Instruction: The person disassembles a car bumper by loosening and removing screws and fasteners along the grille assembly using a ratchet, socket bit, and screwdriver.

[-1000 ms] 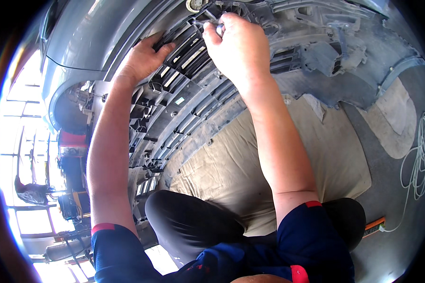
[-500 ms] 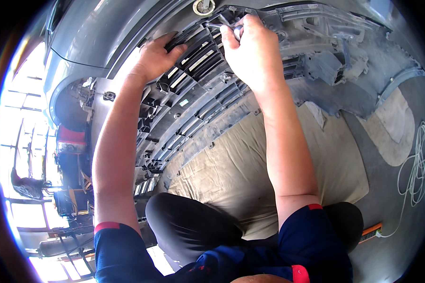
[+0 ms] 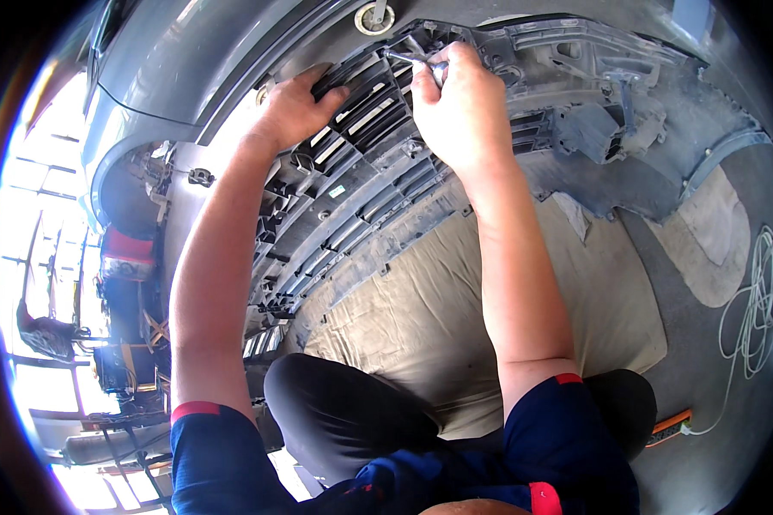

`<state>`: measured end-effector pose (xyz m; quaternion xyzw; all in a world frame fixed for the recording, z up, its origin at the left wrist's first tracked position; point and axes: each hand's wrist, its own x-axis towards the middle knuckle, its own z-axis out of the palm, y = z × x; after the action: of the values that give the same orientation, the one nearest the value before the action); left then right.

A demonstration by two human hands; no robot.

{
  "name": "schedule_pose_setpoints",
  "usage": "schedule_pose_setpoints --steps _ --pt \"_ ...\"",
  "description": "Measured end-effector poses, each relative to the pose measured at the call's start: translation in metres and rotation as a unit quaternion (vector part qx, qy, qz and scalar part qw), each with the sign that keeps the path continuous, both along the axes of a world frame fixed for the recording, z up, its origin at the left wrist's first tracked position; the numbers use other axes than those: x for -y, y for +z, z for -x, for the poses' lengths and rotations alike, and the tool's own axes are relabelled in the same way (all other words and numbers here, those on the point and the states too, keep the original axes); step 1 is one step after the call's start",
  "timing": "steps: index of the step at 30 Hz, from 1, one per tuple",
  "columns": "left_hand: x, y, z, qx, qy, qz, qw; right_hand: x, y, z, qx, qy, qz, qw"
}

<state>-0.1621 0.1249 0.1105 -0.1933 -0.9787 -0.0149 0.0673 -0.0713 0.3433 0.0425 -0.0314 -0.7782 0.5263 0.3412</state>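
Observation:
A dusty grey car bumper (image 3: 537, 163) lies inner side up in front of me, its black slatted grille (image 3: 365, 116) at the upper middle. My left hand (image 3: 296, 107) grips the bumper's far edge left of the grille, thumb apart from the fingers. In my right hand (image 3: 464, 107) is a screwdriver (image 3: 406, 57), its thin metal shaft pointing left across the far end of the grille. The fingers close round its handle. The tip meets dark plastic there, but whether it sits in a fastener is too small to tell.
Beneath the bumper is a beige padded mat (image 3: 412, 300). A grey car body (image 3: 172, 69) stands at upper left, and a caster wheel (image 3: 374, 17) is beyond the bumper. On the right floor lie a coiled white cable (image 3: 760, 300) and an orange power strip (image 3: 668, 427).
The view has shifted slightly, so the bumper sits a little lower in the picture. My left hand keeps its hold on the edge, and the screwdriver stays in my right hand, its shaft tilted a little differently.

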Motion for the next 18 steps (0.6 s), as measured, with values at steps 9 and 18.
schedule_pose_setpoints --steps 9,18 --pt "0.002 0.001 -0.001 -0.004 0.0 0.009 1.0 0.003 0.002 0.0 0.013 -0.012 -0.026 0.999" --pt "-0.005 0.009 -0.009 0.017 0.017 0.008 1.0 0.001 0.023 0.0 0.055 0.38 0.671 0.634"
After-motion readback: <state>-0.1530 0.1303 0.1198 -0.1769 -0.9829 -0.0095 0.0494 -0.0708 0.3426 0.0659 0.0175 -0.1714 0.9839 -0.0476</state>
